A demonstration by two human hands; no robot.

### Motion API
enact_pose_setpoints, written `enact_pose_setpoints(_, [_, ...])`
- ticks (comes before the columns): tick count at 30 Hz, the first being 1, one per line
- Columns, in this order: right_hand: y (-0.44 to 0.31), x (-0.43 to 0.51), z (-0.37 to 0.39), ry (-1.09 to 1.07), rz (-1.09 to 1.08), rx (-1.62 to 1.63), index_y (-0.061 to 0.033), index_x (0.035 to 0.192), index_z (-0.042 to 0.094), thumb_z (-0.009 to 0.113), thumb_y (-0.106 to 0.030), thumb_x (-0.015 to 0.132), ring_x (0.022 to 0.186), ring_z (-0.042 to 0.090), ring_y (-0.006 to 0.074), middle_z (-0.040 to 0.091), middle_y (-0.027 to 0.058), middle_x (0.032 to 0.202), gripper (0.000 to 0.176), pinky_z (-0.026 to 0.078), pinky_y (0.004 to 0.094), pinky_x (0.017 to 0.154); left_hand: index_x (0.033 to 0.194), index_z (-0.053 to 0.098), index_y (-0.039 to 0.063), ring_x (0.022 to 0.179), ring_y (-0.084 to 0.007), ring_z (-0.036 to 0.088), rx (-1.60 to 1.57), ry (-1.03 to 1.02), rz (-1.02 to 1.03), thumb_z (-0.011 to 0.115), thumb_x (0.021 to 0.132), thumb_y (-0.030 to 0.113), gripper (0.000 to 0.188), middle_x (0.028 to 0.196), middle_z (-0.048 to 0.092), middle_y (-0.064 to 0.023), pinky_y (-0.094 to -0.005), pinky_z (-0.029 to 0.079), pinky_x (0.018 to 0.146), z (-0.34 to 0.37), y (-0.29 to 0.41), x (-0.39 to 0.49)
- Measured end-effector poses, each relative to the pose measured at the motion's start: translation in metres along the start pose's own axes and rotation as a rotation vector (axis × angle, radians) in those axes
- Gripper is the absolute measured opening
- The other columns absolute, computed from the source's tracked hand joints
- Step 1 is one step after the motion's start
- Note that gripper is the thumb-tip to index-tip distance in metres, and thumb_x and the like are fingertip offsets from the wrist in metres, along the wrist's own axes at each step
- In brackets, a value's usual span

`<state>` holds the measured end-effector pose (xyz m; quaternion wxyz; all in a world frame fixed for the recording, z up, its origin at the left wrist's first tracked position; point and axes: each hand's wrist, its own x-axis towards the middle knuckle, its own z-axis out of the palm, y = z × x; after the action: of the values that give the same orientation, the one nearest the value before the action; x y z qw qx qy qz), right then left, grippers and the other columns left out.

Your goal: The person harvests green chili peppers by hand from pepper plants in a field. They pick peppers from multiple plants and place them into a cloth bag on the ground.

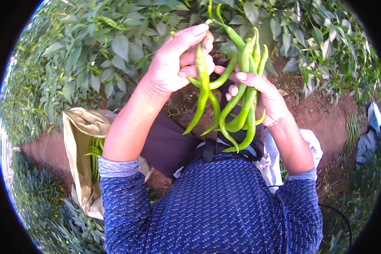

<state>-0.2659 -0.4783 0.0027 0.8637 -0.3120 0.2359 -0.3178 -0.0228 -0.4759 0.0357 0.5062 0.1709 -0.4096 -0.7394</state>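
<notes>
My left hand (177,60) is raised at the upper middle, its fingers closed on a few long green chili peppers (203,85). Thumb and fingertip meet at the stem end of one of them. Close beside it on the right, my right hand (266,95) grips a bunch of several long green chili peppers (249,95), which hang down past the palm. One curved pepper (225,74) spans the gap between the hands. Part of the right fingers is hidden behind the bunch.
Leafy pepper plants (120,47) fill the upper view. An open beige sack (79,127) at the left holds green peppers (96,149). White cloth or sacking (309,141) lies at my right side, on reddish soil (330,120). Farther right are more green peppers (350,130) and pale blue sheeting (366,146).
</notes>
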Motion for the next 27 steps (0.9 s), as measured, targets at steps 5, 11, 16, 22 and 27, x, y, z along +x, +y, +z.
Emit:
enact_pose_setpoints(5, [-0.04,-0.041,0.002,0.31,-0.207,-0.215,0.0052,0.126,0.064,0.068,-0.02,0.097,0.075,0.065,0.014,0.067,0.0041,0.082,0.038,0.057,0.0291,0.072,0.092,0.055,0.013,0.066,-0.0121,0.04,-0.284,0.016,0.195,0.044,0.112,0.039,0.034,0.076,0.04,0.0034,-0.0312,0.037,0.066,0.011,-0.066,0.041])
enact_pose_setpoints(11, [-0.048,-0.105,-0.027,0.462,-0.062,-0.408,0.005,0.123,0.064,0.072,-0.015,0.094,0.075,0.067,0.0109,0.068,0.0043,0.085,0.036,0.058,0.0258,0.064,0.091,0.053,0.011,0.079,-0.0152,0.051,-0.353,0.255,-0.275,0.052,0.11,0.04,0.035,0.1,0.058,-0.0087,-0.0311,0.049,0.075,0.012,-0.172,0.046])
enact_pose_setpoints(16, [-0.024,-0.119,-0.063,0.623,-0.06,-0.35,0.0016,0.12,0.066,0.072,-0.014,0.094,0.077,0.067,0.0102,0.071,0.0061,0.095,0.032,0.059,0.0259,0.065,0.095,0.055,0.012,0.084,-0.0206,0.059,-0.372,0.35,-0.285,0.053,0.11,0.041,0.033,0.101,0.065,-0.012,-0.0354,0.051,0.079,-0.018,-0.206,0.043])
enact_pose_setpoints(22, [-0.023,-0.178,-0.086,0.822,-0.14,-0.386,0.0045,0.121,0.067,0.072,-0.019,0.093,0.074,0.066,0.0104,0.069,0.0021,0.082,0.037,0.055,0.0241,0.067,0.103,0.055,0.012,0.062,-0.0119,0.054,-0.321,0.367,-0.382,0.056,0.108,0.04,0.028,0.09,0.07,-0.0123,-0.0262,0.039,0.051,-0.02,-0.205,0.021])
enact_pose_setpoints(27, [-0.021,-0.243,-0.13,1.011,-0.06,-0.969,0.0012,0.116,0.067,0.074,-0.02,0.087,0.078,0.067,0.0138,0.073,0.0068,0.095,0.037,0.054,0.0295,0.074,0.103,0.056,0.01,0.069,-0.0161,0.059,-0.219,0.44,-0.355,0.057,0.107,0.035,0.024,0.087,0.069,-0.012,-0.0305,0.049,0.065,-0.014,-0.203,0.018])
